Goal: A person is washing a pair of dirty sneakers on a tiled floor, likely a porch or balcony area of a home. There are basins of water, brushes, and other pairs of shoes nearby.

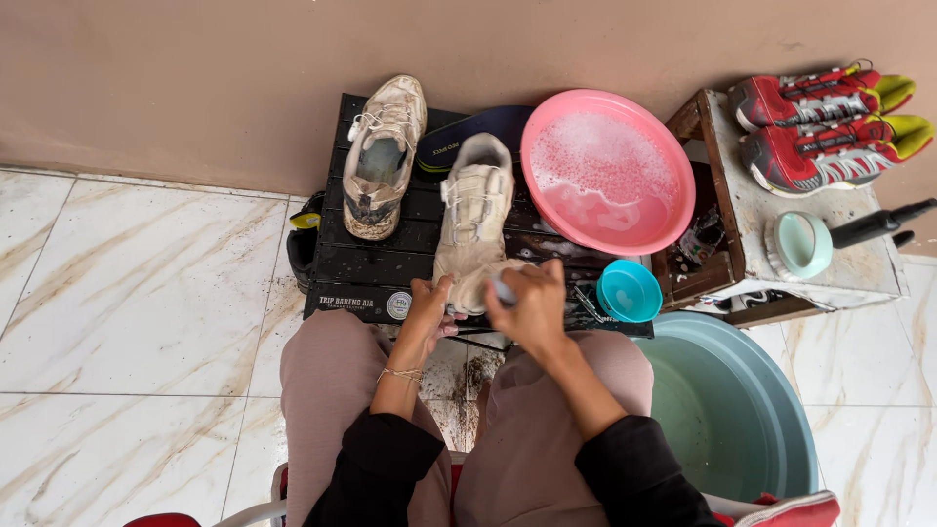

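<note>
The right hand (532, 307) grips a small brush on the toe of the white shoe (475, 220) in the middle of the frame. The left hand (429, 307) holds the toe steady. A hard push could knock the little blue cup (629, 291) beside it, or slide the shoe off the black table (371, 263).

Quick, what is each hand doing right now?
Left hand: closed on the toe of the dirty white shoe, steadying it.
Right hand: fingers shut around a small brush held against the same shoe.
</note>
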